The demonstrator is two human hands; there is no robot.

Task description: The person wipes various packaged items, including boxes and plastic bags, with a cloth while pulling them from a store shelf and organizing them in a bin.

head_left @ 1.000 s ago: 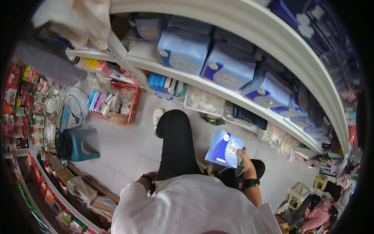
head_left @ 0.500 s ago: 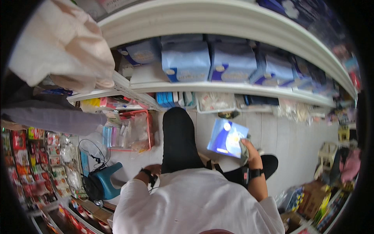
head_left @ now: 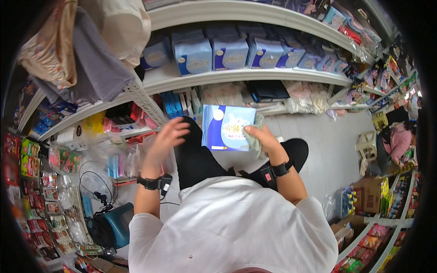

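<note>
In front of me, my right hand [head_left: 265,139] grips the right edge of a light-blue and dark-blue pack [head_left: 221,129], its printed face turned up. A grey-green cloth [head_left: 257,123] is bunched in the same hand, against the pack's edge. My left hand [head_left: 169,135] hangs in the air left of the pack, apart from it and slightly blurred. Its fingers are spread and nothing is in them. Similar blue packs [head_left: 193,57] stand in a row on the white shelf [head_left: 246,77] ahead.
Under that shelf lie blue boxes [head_left: 172,105], a dark flat case [head_left: 267,91] and clear plastic bags [head_left: 305,96]. Garments [head_left: 98,54] hang at the upper left. A teal stool [head_left: 120,225] stands at my left. Another person in pink [head_left: 400,143] is at the far right, near a cream stool [head_left: 365,144].
My right hand has brought the pack up and to the left, with the cloth. My left hand has risen from beside my leg toward the pack. The view has shifted.
</note>
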